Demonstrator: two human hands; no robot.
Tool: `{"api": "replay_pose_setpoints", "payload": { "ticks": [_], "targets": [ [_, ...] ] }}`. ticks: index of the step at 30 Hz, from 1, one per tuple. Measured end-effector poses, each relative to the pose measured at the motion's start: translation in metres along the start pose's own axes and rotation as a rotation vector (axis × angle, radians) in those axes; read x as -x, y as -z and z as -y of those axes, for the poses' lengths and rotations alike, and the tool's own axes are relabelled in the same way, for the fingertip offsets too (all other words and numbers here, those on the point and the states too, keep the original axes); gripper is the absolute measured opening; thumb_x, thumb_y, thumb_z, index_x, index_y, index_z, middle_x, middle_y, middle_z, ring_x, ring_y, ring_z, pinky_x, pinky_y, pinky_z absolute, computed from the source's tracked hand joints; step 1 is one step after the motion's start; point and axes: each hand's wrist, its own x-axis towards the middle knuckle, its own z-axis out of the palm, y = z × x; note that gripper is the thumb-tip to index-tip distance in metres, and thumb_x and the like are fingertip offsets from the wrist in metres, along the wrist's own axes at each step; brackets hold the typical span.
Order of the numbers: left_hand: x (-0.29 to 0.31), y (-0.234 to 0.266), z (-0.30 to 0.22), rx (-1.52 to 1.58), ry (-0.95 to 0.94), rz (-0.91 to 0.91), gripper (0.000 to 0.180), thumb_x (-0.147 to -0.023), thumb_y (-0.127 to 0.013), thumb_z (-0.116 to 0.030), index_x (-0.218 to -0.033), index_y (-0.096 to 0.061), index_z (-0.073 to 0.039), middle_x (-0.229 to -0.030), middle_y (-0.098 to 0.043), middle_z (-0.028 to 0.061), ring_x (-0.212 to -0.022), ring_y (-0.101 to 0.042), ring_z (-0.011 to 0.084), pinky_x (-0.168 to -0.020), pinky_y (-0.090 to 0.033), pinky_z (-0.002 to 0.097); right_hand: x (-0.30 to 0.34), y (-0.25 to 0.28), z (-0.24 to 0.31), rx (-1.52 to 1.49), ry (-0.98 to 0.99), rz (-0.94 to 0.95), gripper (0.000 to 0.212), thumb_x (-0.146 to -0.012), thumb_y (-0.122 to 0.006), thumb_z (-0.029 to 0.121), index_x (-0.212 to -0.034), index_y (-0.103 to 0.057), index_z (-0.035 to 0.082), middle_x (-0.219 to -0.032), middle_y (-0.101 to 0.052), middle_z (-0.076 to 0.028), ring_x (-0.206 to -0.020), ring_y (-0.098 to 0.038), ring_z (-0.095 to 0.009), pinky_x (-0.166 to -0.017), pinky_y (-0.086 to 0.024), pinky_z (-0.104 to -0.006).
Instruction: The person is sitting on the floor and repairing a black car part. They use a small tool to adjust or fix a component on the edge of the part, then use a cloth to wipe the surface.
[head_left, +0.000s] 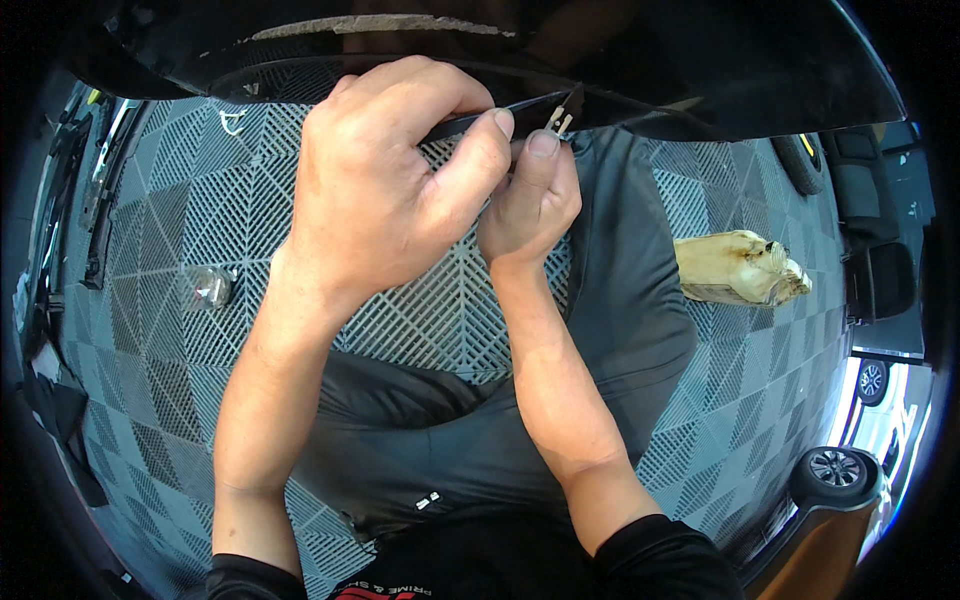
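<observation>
The glossy black car panel [650, 70] spans the top of the head view, with a pale scraped strip along its upper part. Up against its lower edge is my left hand [380, 170], its thumb and bent fingers pinching the edge of a thin black film [535, 103]. Just to the right, my right hand [535, 195] is closed around a small cutter knife [566, 112]. Its dark pointed blade touches or nearly touches the film by the panel edge; which one, I cannot tell. Most of the knife's handle is hidden in my fingers.
On the grey tiled grate floor [420, 320] lie a yellowish crumpled container [740, 268] at right and a small clear plastic packet [208, 288] at left. A tire [797, 165], black seats [880, 280] and an orange-brown car [820, 530] stand further right. Long dark parts [100, 200] line the left.
</observation>
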Motion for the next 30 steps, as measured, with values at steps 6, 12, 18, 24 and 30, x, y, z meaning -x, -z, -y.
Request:
{"api": "replay_pose_setpoints", "payload": {
  "ticks": [6,12,18,24,30],
  "targets": [
    [-0.002,0.002,0.003,0.009,0.002,-0.001,0.014,-0.087,-0.074,-0.012,-0.089,-0.074,0.001,-0.084,-0.075,0.0128,-0.074,-0.072,0.0218,-0.065,-0.056,0.0315,-0.003,-0.004,0.001,0.001,0.031,-0.005,0.053,-0.109,-0.048,0.042,-0.083,-0.063,-0.002,-0.069,-0.069,-0.013,-0.062,-0.067,-0.024,-0.060,-0.052,-0.0350],
    [-0.001,0.006,0.007,0.002,-0.004,0.001,0.014,-0.088,-0.074,-0.012,-0.089,-0.074,0.001,-0.085,-0.075,0.0127,-0.074,-0.072,0.0217,-0.065,-0.056,0.0314,-0.004,-0.003,0.003,0.005,0.038,0.032,0.054,-0.109,-0.048,0.042,-0.083,-0.063,-0.002,-0.069,-0.069,-0.013,-0.063,-0.067,-0.023,-0.061,-0.052,-0.0346],
    [0.000,0.007,0.008,0.009,-0.009,0.001,0.013,-0.087,-0.073,-0.011,-0.088,-0.074,0.002,-0.085,-0.075,0.0129,-0.074,-0.072,0.0213,-0.065,-0.056,0.0312,-0.005,-0.005,0.005,0.015,0.066,0.018,0.055,-0.109,-0.047,0.043,-0.083,-0.063,-0.002,-0.069,-0.069,-0.012,-0.061,-0.066,-0.022,-0.059,-0.051,-0.0341],
    [0.000,0.009,0.010,0.009,-0.022,0.014,0.012,-0.085,-0.072,-0.010,-0.087,-0.074,0.002,-0.086,-0.075,0.0129,-0.073,-0.072,0.0207,-0.064,-0.056,0.0304,-0.006,-0.004,0.002,0.019,0.090,0.046,0.054,-0.110,-0.047,0.043,-0.084,-0.064,-0.002,-0.067,-0.067,-0.011,-0.060,-0.065,-0.021,-0.058,-0.050,-0.0333],
    [0.000,0.010,0.011,0.020,-0.038,0.003,0.013,-0.085,-0.072,-0.010,-0.087,-0.074,0.003,-0.087,-0.075,0.0129,-0.073,-0.072,0.0204,-0.064,-0.056,0.0301,-0.007,-0.005,0.003,0.021,0.118,0.046,0.053,-0.110,-0.047,0.042,-0.084,-0.063,-0.002,-0.067,-0.067,-0.011,-0.060,-0.065,-0.021,-0.057,-0.050,-0.0334]
  ]
}}
